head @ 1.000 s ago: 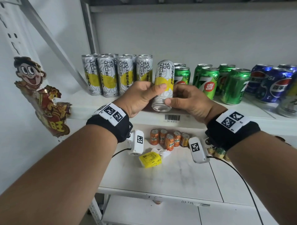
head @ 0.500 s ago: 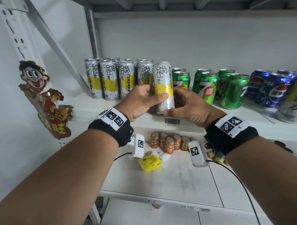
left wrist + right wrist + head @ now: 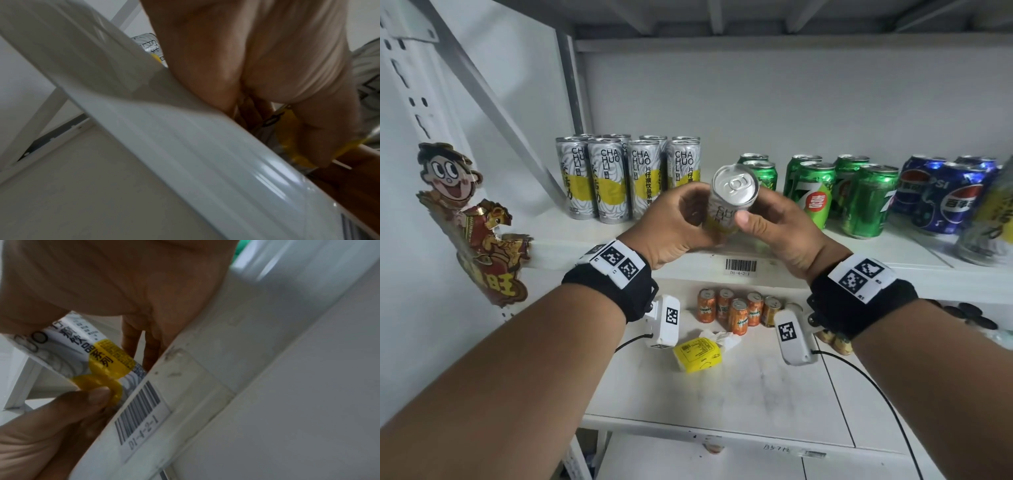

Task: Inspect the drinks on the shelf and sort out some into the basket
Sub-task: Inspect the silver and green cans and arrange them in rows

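Two hands wrapped round one CHA HUO LI can (image 3: 727, 205) in the head view, left hand (image 3: 671, 228) and right hand (image 3: 779, 226) on either side, top tilted toward the camera above the shelf (image 3: 893, 246) edge, between the standing CHA HUO LI cans (image 3: 619, 178) and the 7-Up cans (image 3: 825, 192). From the left wrist, palm (image 3: 257, 56) close up, yellow of the can (image 3: 292, 142) behind the curled fingers. From the right wrist, thumb (image 3: 82, 402) and fingers (image 3: 131, 337) pinching the can (image 3: 82, 353) just above the barcode label (image 3: 139, 410).
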A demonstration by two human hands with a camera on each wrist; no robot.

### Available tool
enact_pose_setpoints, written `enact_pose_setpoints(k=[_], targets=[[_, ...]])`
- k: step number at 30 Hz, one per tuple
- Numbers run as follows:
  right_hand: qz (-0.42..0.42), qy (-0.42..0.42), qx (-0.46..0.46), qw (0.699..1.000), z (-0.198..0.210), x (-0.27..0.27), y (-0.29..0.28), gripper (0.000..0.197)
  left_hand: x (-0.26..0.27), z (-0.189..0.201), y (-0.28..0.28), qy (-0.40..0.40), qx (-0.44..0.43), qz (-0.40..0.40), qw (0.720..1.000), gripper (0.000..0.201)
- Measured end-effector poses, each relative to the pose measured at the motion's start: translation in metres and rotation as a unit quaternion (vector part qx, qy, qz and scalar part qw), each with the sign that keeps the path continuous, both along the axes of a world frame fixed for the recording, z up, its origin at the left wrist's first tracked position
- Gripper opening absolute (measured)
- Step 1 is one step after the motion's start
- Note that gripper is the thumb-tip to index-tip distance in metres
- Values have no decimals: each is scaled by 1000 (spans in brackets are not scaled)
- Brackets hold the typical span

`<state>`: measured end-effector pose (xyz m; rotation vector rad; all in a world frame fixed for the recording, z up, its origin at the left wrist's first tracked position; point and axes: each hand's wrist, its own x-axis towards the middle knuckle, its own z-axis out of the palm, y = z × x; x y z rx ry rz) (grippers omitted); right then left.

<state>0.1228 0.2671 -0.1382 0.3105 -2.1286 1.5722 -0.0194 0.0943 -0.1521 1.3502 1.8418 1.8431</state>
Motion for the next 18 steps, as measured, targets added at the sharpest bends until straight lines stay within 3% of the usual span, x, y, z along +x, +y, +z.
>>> enact_pose_setpoints(k=[6, 18], targets=[[-1, -8, 35, 999, -3, -2, 1, 70, -6, -3, 2, 25, -7, 2, 1000, 73], [5, 20, -39, 999, -6, -6, 8, 79, -7, 0, 1, 0, -39, -23, 999, 69]])
